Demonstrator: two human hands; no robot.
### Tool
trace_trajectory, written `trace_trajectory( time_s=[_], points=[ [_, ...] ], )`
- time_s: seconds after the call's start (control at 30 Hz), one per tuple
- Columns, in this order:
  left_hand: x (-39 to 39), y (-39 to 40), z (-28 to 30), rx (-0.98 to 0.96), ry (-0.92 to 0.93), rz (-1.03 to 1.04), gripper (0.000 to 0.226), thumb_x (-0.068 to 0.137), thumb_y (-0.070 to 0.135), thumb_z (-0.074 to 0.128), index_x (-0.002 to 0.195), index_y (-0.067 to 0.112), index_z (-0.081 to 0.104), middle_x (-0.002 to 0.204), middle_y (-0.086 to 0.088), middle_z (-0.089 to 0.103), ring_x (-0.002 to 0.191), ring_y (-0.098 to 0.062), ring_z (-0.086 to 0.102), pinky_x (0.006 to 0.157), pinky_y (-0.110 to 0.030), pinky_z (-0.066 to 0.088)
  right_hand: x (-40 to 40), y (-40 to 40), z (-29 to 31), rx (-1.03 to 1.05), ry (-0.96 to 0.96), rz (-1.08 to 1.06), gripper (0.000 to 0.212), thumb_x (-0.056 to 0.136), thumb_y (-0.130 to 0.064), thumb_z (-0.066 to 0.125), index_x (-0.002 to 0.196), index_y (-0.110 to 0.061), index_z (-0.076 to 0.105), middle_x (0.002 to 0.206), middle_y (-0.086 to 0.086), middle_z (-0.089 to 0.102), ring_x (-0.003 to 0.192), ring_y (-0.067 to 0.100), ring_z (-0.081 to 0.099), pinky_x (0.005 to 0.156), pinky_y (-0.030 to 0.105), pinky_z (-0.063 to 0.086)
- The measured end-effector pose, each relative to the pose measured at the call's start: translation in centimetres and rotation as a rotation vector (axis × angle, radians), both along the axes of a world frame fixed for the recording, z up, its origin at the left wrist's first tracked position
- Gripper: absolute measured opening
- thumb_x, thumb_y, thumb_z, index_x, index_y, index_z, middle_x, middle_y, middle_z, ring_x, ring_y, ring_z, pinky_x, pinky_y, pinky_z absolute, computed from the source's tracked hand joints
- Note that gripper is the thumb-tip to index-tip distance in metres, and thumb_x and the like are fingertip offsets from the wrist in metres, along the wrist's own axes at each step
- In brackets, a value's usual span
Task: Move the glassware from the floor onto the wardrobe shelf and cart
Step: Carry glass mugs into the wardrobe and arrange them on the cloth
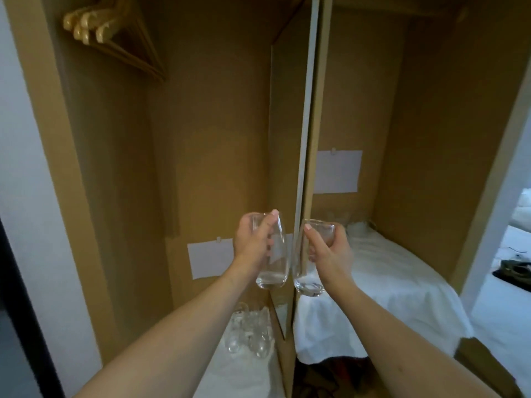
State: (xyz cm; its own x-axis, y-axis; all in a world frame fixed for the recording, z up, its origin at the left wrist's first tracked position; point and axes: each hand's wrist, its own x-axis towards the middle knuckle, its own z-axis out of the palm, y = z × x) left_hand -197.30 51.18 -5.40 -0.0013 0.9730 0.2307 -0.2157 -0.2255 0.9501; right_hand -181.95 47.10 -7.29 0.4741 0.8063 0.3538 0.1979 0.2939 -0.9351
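Observation:
My left hand (254,242) grips a clear stemless glass (273,268) near its rim, holding it upright in front of the open wardrobe. My right hand (330,248) grips a second clear glass (307,280) the same way, right beside the first. The two glasses hang close together at the wardrobe's central divider (304,168). Below them, several more clear glasses (250,331) stand on a white cloth (238,374) in the left compartment. A few blurred glasses (347,219) stand at the back of the white-covered shelf (388,282) in the right compartment.
Wooden hangers (106,27) hang at the upper left. A white paper sheet (209,257) is pinned to the left back wall, another paper sheet (336,170) to the right one. At the far right a doorway (514,254) opens onto a floor with dark items.

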Motion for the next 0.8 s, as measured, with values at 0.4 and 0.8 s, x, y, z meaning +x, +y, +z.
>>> trace_trajectory(
  time_s=[0.4, 0.8],
  points=[
    [17.4, -5.9, -1.3, -0.078, 0.100, -0.034, 0.047, 0.073, 0.062, 0.078, 0.098, 0.024, 0.064, 0.088, 0.001, 0.065, 0.071, -0.014, 0.058, 0.052, -0.029, 0.045, 18.2, -8.0, -1.4, -0.096, -0.089, -0.091, 0.060, 0.081, -0.063, 0.070, 0.123, -0.025, 0.049, 0.070, 0.003, 0.061, 0.078, 0.026, 0.068, 0.080, 0.053, 0.057],
    [25.5, -2.6, -5.6, -0.141, 0.319, 0.000, 0.050, 0.079, 0.069, 0.069, 0.106, 0.027, 0.059, 0.096, 0.001, 0.068, 0.082, -0.020, 0.070, 0.071, -0.037, 0.061, 26.0, -5.0, -5.3, -0.189, 0.007, -0.166, 0.070, 0.077, -0.069, 0.069, 0.129, -0.026, 0.049, 0.089, 0.013, 0.070, 0.080, 0.025, 0.069, 0.083, 0.050, 0.058]
  ],
)
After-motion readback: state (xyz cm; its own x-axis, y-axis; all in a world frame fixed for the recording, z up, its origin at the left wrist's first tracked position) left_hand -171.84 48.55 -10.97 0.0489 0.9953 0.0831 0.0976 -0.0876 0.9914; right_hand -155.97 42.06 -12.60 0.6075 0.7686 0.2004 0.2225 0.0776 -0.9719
